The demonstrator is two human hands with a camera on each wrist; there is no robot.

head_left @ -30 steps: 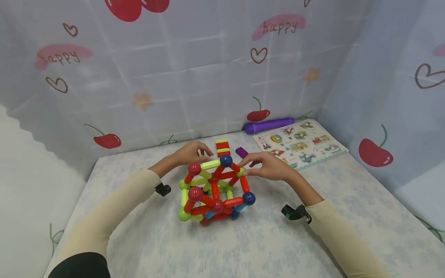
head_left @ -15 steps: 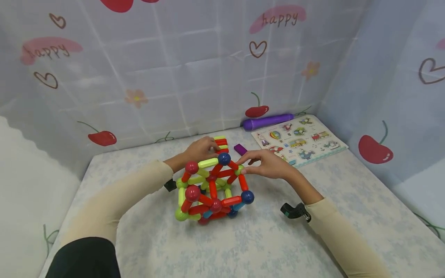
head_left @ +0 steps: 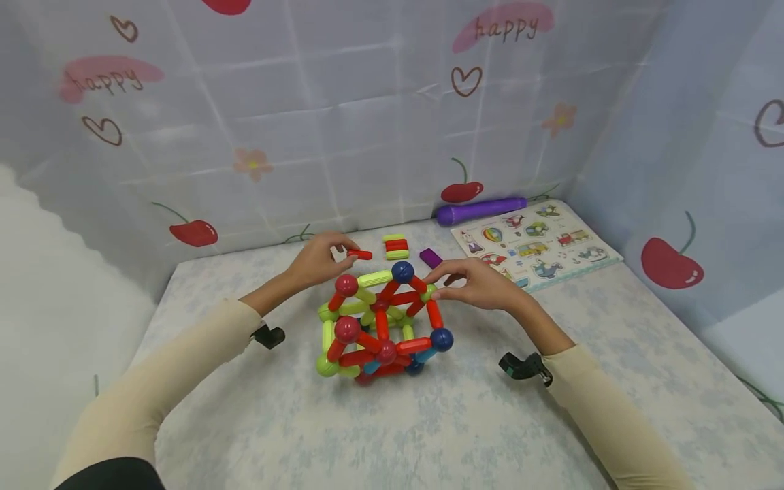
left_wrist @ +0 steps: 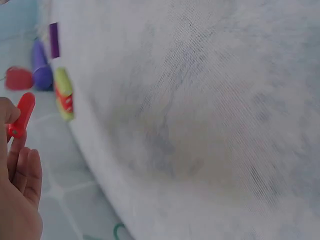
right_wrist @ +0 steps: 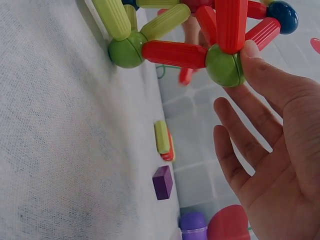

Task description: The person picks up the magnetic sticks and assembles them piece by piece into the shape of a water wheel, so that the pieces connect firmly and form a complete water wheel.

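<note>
- On the pale tablecloth [head_left: 429,422] near its middle stands the rod-and-ball frame [head_left: 382,323], with the two hands apart at its far side.
- Left hand [head_left: 318,258] pinches a loose red rod [head_left: 359,254] between thumb and fingertips, clear of the frame and just short of the small stack of rods [head_left: 395,246].
- Right hand [head_left: 484,286] has its fingers mostly straight, one fingertip pressed against a green ball [right_wrist: 225,65] at an upper corner (steadying, not gripping).
- Risk, as I judge it: that single fingertip is a slight brace, so a hard push with the new rod could skew the frame or pop a joint; the rod's end could also snap onto the wrong ball on its way in.
- Right wrist view shows the fingertip contact on the green ball plainly, which the head view leaves small; it also shows the purple block [right_wrist: 162,182] beyond.
- Left wrist view shows the pinch on the rod, but not the frame.
- Only the head view shows the puzzle board [head_left: 535,241] and purple cylinder [head_left: 480,209].
</note>
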